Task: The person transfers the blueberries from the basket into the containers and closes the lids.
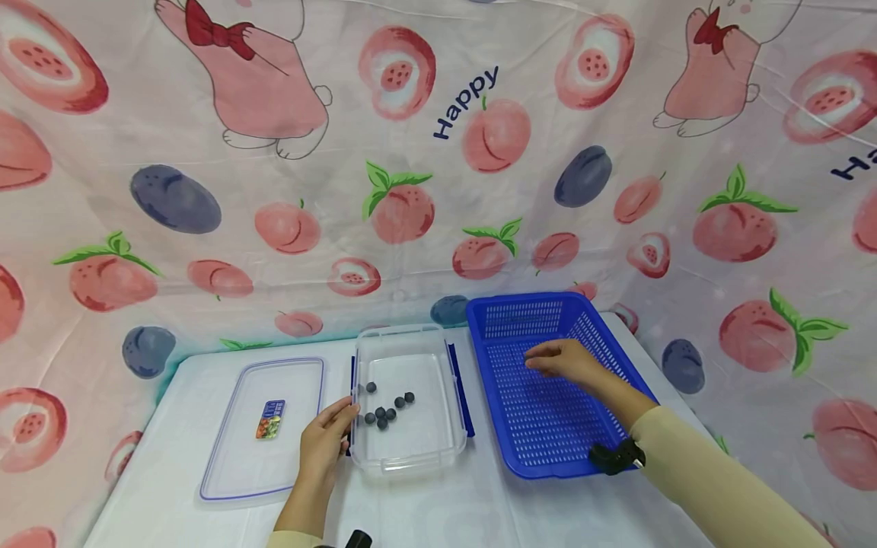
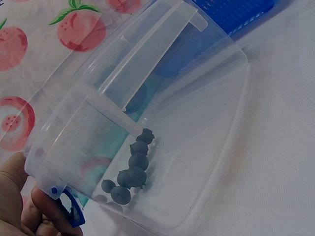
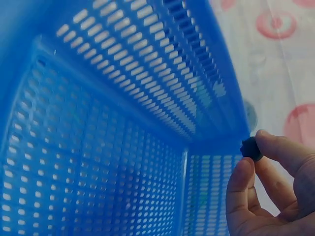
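Observation:
My right hand (image 1: 565, 361) is over the blue plastic basket (image 1: 521, 441). In the right wrist view its thumb and fingertips pinch a dark blueberry (image 3: 252, 148) near the basket's rim. To the left is a clear plastic food container (image 1: 432, 380) with blue side latches. Several blueberries (image 1: 381, 414) lie on its floor, mostly toward the left side. My left hand (image 1: 325, 434) holds that container by its left wall, with fingers beside a blue latch (image 2: 73, 209) in the left wrist view.
A clear lid (image 1: 229, 457) with a blue seal and a printed label (image 1: 270, 419) lies left of the container. All of this stands on a white-covered table (image 1: 411, 517). A fruit-print cloth (image 1: 411, 160) hangs behind and on both sides.

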Demonstrator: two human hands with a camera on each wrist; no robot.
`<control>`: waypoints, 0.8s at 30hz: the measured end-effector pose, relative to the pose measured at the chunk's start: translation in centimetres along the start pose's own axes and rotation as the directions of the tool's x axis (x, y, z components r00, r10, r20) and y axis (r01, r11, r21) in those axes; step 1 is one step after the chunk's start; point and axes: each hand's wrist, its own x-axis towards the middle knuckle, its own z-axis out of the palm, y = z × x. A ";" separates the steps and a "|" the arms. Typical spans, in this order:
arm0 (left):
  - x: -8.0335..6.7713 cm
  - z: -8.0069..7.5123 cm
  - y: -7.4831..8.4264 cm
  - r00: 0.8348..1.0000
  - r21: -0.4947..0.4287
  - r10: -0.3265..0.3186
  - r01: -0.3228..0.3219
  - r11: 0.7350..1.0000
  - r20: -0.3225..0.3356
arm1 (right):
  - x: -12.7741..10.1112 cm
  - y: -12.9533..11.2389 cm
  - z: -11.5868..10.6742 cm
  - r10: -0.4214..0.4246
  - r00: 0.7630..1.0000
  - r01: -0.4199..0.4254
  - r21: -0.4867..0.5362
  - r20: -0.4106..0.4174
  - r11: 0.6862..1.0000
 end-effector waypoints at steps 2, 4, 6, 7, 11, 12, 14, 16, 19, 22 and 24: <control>0.0 0.0 0.0 1.000 0.008 -0.004 0.004 1.000 0.000 | -0.4 -0.4 0.3 -0.012 1.000 0.012 -0.014 0.009 1.000; 0.0 -0.1 0.0 1.000 0.011 -0.006 0.006 1.000 -0.001 | -0.7 -0.9 0.6 -0.025 1.000 0.026 -0.030 0.019 0.999; -0.1 -0.1 0.0 1.000 0.010 -0.007 0.007 1.000 -0.003 | -1.0 -1.3 0.9 -0.032 0.999 0.033 -0.037 0.028 0.999; -0.1 -0.1 0.0 1.000 0.008 -0.006 0.006 1.000 -0.003 | -1.1 -1.6 1.1 -0.032 0.999 0.033 -0.041 0.031 0.999; -0.1 0.0 0.1 1.000 0.000 -0.003 0.003 1.000 -0.005 | -1.4 -2.4 1.7 -0.026 0.999 0.027 -0.047 0.032 0.999; -0.1 0.0 0.1 1.000 0.000 -0.003 0.003 1.000 -0.004 | -1.4 -2.6 1.8 -0.028 0.999 0.029 -0.049 0.033 0.998; -0.1 0.0 0.1 1.000 0.000 -0.006 0.006 1.000 0.000 | -1.5 -3.0 2.1 -0.027 0.999 0.029 -0.049 0.032 0.998; -0.1 0.0 0.1 1.000 0.005 -0.012 0.012 1.000 0.000 | -1.6 -3.4 2.4 -0.030 0.999 0.031 -0.041 0.034 0.999; 0.0 0.0 0.1 1.000 0.009 -0.015 0.015 1.000 0.000 | -1.7 -3.8 2.8 -0.042 0.998 0.044 -0.040 0.039 0.998; 0.0 0.0 0.1 1.000 0.012 -0.014 0.015 1.000 -0.005 | -1.8 -4.0 3.3 -0.040 0.998 0.042 -0.031 0.038 0.999; 0.0 -0.1 0.1 1.000 0.011 -0.013 0.013 1.000 -0.006 | -1.8 -4.0 3.6 -0.037 0.999 0.038 -0.015 0.037 0.999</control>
